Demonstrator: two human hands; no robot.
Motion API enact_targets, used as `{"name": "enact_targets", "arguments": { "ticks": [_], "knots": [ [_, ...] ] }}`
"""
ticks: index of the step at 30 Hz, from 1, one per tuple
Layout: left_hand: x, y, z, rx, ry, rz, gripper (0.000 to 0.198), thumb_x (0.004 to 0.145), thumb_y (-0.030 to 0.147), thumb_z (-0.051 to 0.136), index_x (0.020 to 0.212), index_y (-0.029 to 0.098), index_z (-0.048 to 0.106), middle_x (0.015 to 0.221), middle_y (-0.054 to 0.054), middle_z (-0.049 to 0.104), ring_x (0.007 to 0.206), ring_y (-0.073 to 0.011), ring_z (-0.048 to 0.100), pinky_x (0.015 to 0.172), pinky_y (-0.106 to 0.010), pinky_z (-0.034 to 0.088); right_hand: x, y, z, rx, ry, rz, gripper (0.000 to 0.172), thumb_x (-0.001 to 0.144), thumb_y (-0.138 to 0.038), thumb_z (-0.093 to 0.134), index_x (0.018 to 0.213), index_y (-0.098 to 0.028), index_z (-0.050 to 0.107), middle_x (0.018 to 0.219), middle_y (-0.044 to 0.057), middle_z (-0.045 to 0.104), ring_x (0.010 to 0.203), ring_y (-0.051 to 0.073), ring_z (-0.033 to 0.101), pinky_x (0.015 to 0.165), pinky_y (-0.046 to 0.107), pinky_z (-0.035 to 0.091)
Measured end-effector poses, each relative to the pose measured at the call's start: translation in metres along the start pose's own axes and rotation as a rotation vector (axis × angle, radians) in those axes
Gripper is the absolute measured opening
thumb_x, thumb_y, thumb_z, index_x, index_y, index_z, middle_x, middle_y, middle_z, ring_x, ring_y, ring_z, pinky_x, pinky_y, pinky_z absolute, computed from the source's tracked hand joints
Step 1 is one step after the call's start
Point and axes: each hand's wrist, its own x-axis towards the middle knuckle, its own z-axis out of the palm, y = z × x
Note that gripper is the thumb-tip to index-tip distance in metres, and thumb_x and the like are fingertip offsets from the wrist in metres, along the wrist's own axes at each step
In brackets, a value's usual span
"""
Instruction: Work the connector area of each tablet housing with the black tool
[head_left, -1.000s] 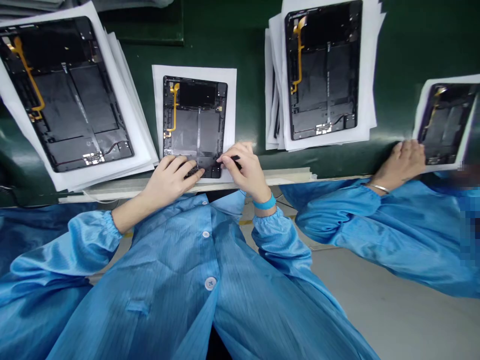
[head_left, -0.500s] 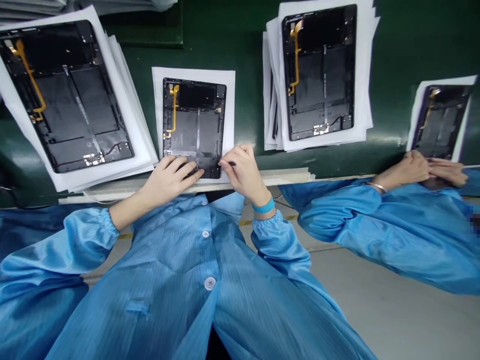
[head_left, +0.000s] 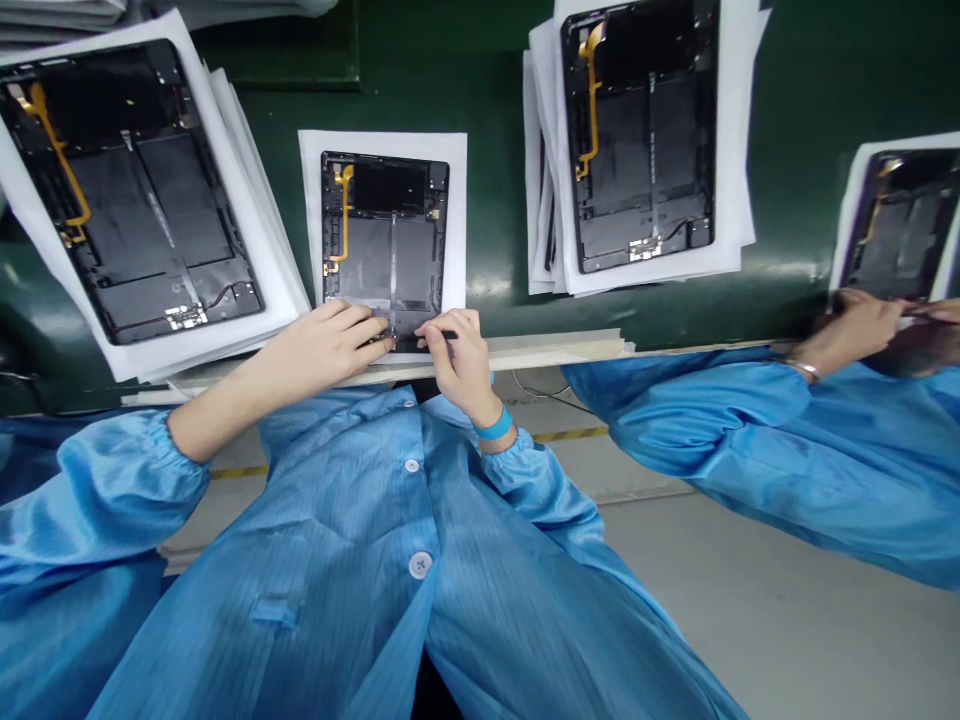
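Observation:
An opened tablet housing (head_left: 375, 250), black with an orange ribbon cable along its left side, lies on a white sheet (head_left: 458, 220) in front of me. My left hand (head_left: 330, 342) rests over its lower left corner, fingers stretched out and hiding the parts beneath. At the lower right part of the housing, my right hand (head_left: 461, 360) has thumb and fingers pinched together. A slim dark tool (head_left: 451, 335) shows between them; its exact kind is too small to make out. A blue band circles my right wrist.
More opened tablet housings lie on stacked white sheets, one at left (head_left: 142, 200) and one at right (head_left: 645, 140). A co-worker's hands (head_left: 862, 330) are at another housing (head_left: 900, 225) on the far right. A pale strip (head_left: 555, 350) runs along the green table's front edge.
My right hand has moved left and slightly down, inward over the housing's lower edge. My left hand has shifted a little left. The co-worker's hands appear farther right.

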Motion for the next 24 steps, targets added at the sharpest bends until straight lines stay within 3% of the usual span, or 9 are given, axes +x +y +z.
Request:
{"name": "enact_targets", "arguments": {
  "ticks": [12,18,24],
  "knots": [
    [0.0067,-0.0063,-0.0082,0.060,0.003,0.077,0.031,0.115,0.012,0.054,0.129,0.016,0.081,0.119,-0.014,0.081,0.105,-0.0266,0.072,0.087,-0.039,0.056,0.0001,-0.0006,0.0007,0.023,-0.005,-0.028,0.043,0.126,-0.047,0.040,0.103,-0.025,0.070,0.090,0.003,0.079,0.090,0.023,0.069,0.095,0.045,0.048],
    [0.0058,-0.0053,-0.0055,0.091,-0.074,0.048,0.032,0.116,0.016,0.056,0.136,0.021,0.080,0.122,-0.012,0.081,0.110,-0.0254,0.072,0.091,-0.038,0.057,-0.0001,0.0017,0.0023,-0.002,-0.021,-0.028,0.047,0.126,-0.050,0.037,0.100,-0.026,0.068,0.088,0.003,0.077,0.088,0.024,0.067,0.095,0.046,0.047],
    [0.0048,-0.0050,-0.0024,0.023,-0.031,0.031,0.035,0.119,0.020,0.050,0.136,0.014,0.080,0.125,-0.015,0.080,0.110,-0.0270,0.072,0.091,-0.040,0.056,-0.0008,0.0012,0.0018,-0.003,0.001,-0.022,0.044,0.126,-0.048,0.038,0.104,-0.026,0.070,0.091,0.003,0.079,0.090,0.024,0.068,0.095,0.047,0.048]
  ]
}}
